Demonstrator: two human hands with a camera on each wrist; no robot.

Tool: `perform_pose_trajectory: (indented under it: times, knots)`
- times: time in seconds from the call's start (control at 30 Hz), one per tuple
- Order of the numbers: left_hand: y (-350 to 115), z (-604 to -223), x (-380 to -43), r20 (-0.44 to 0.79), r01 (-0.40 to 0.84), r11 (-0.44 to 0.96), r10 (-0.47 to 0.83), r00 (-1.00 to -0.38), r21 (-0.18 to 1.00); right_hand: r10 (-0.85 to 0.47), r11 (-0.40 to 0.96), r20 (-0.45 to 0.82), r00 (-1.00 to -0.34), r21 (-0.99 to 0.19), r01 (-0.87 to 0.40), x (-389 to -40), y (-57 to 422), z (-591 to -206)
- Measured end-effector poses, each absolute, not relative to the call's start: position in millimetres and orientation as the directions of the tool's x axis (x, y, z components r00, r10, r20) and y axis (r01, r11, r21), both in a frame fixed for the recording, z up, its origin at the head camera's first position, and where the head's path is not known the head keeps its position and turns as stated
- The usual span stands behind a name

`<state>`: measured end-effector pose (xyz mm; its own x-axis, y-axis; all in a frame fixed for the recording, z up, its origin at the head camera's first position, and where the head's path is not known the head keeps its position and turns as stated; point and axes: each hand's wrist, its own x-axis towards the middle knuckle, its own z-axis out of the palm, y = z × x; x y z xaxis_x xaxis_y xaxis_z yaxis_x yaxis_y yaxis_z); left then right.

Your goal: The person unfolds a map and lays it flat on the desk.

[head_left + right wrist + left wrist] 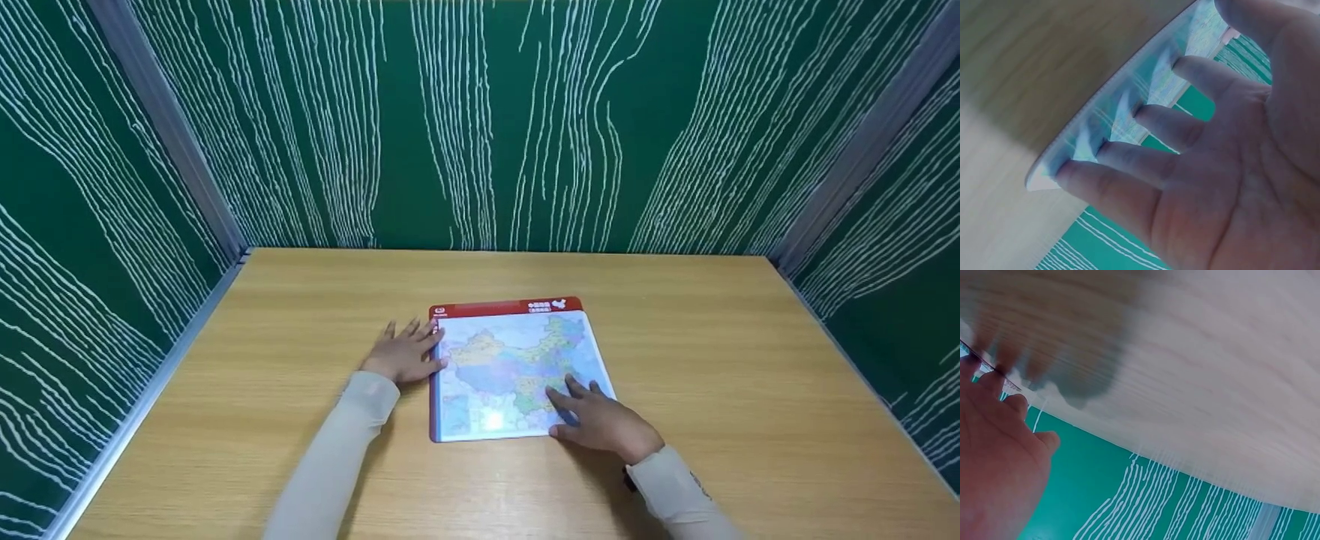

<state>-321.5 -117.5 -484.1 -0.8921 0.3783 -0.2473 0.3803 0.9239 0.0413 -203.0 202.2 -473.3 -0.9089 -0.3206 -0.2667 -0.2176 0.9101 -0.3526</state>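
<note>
A flat map board (495,375) with a red band along its far edge and a pale, shiny, colourful map lies on the wooden table. At the board's left edge is my left hand (405,354), fingers spread and tips touching the rim; the left wrist view catches this hand (996,450) along the board's edge. My right hand (604,421) rests its spread fingertips on the lower right corner. In the right wrist view, the fingertips of the right hand (1202,146) meet the board's glossy surface (1123,107), which reflects them.
The wooden table (712,337) extends around the board on all sides. Green panels (525,127) with white wavy lines stand behind it and at both sides, joined by grey corner posts (169,127). Light glares on the board's near part.
</note>
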Motion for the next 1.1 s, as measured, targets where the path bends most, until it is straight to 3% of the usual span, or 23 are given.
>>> perform_pose_trajectory:
  times: [0.57, 1.1]
  knots:
    - [-124, -485, -317, -0.269, 0.367, 0.921, 0.390, -0.881, 0.132, -0.375, 0.857, -0.248, -0.893, -0.460, -0.232, -209, 211, -471]
    - [-127, -484, -303, -0.242, 0.387, 0.902, 0.425, -0.872, 0.190, -0.338, 0.860, -0.295, -0.894, -0.484, -0.166, -225, 226, -473]
